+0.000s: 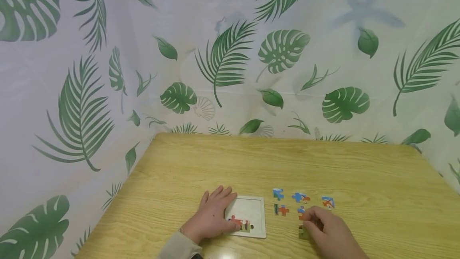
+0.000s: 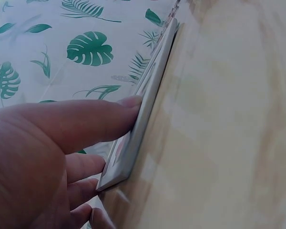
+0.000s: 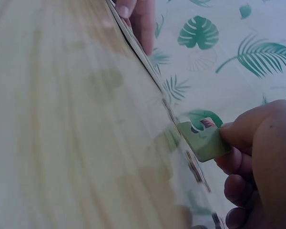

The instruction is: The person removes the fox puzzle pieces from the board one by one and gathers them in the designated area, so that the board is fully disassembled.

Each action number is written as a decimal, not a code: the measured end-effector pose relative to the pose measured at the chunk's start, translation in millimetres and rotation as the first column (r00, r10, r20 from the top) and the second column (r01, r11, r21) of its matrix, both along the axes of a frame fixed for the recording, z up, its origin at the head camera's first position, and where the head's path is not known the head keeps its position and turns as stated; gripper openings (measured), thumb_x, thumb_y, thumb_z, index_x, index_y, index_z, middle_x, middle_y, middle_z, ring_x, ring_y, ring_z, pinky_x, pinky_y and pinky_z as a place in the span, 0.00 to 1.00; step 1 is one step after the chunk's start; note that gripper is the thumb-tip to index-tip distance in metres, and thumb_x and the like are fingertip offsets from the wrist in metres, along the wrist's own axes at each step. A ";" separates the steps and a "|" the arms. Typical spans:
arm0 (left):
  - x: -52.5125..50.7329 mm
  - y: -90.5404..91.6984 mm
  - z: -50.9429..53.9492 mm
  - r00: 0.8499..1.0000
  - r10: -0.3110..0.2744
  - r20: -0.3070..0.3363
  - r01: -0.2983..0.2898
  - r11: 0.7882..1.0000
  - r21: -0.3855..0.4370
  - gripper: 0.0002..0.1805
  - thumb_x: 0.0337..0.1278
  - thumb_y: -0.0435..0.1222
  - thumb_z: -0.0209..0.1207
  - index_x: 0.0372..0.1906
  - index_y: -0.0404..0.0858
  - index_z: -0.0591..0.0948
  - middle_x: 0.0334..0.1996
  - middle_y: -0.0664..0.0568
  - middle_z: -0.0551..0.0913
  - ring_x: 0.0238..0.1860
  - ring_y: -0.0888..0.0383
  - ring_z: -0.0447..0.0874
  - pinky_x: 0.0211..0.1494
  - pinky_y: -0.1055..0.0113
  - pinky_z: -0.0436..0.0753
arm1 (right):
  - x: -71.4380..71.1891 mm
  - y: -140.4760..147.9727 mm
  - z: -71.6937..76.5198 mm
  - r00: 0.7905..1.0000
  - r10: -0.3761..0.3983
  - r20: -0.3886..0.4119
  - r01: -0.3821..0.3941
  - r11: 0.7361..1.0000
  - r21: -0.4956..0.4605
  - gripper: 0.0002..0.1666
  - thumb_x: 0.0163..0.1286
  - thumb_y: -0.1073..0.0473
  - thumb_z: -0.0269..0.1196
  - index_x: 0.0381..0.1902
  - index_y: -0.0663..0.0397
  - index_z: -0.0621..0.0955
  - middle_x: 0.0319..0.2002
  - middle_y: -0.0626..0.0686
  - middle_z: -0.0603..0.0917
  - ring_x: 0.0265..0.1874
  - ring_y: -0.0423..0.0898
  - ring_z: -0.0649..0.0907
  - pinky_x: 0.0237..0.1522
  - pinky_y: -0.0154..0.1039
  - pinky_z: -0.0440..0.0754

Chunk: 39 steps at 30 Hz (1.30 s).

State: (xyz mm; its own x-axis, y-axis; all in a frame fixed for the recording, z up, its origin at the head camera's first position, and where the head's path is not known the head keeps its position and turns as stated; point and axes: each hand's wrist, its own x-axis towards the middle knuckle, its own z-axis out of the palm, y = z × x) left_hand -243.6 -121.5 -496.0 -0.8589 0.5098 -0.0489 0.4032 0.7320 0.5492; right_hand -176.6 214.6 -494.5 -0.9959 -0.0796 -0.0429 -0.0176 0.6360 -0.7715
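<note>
A white square puzzle tray (image 1: 251,203) lies on the table with a few joined puzzle pieces (image 1: 246,226) along its near side. My left hand (image 1: 214,216) rests at the tray's left side, fingers spread and straight, its thumb (image 2: 105,119) pressing on the near edge. Between thumb and fingers, my right hand (image 1: 328,229) pinches a green puzzle piece (image 3: 205,143), which stands tilted up from the table in the right wrist view. The right fingers partly cover a blue and red piece (image 1: 301,212) just beyond.
Right of the tray lie loose pieces: a blue and green one (image 1: 278,194), a red and green one (image 1: 282,210), a blue and orange one (image 1: 300,198) and another (image 1: 328,202) farther right. A leaf-printed curtain (image 1: 230,71) hangs behind the wooden table (image 1: 251,159).
</note>
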 end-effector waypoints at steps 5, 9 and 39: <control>-0.3 -0.5 0.6 1.000 -0.002 0.000 0.002 1.000 0.004 0.48 0.49 0.54 0.70 0.76 0.40 0.68 0.78 0.45 0.60 0.79 0.43 0.48 0.74 0.33 0.41 | 2.7 21.3 0.3 0.999 -0.021 0.031 0.020 0.999 0.044 0.04 0.75 0.57 0.61 0.39 0.50 0.80 0.30 0.47 0.78 0.26 0.42 0.74 0.31 0.37 0.73; 0.3 -0.8 1.4 1.000 -0.005 0.011 0.004 1.000 0.016 0.48 0.50 0.54 0.69 0.75 0.39 0.68 0.78 0.45 0.60 0.79 0.43 0.48 0.74 0.33 0.40 | 3.4 37.8 -2.2 0.998 -0.019 0.052 0.015 0.997 0.072 0.06 0.77 0.55 0.60 0.39 0.50 0.79 0.29 0.48 0.77 0.25 0.42 0.74 0.30 0.37 0.71; -2.7 -1.3 -2.7 1.000 0.001 0.016 -0.001 1.000 -0.004 0.49 0.49 0.55 0.69 0.76 0.41 0.67 0.78 0.47 0.59 0.79 0.45 0.47 0.74 0.34 0.38 | -7.2 80.2 -10.6 0.991 0.027 0.135 -0.053 0.979 0.195 0.07 0.73 0.52 0.64 0.39 0.49 0.81 0.26 0.47 0.77 0.23 0.42 0.73 0.29 0.38 0.71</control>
State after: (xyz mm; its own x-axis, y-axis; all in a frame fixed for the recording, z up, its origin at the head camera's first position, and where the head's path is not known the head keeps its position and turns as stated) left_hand -246.3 -122.8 -498.6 -0.8585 0.5086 -0.0647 0.3937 0.7347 0.5525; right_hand -183.9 294.8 -505.1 -0.9768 -0.0961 -0.1913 0.0465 0.7769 -0.6278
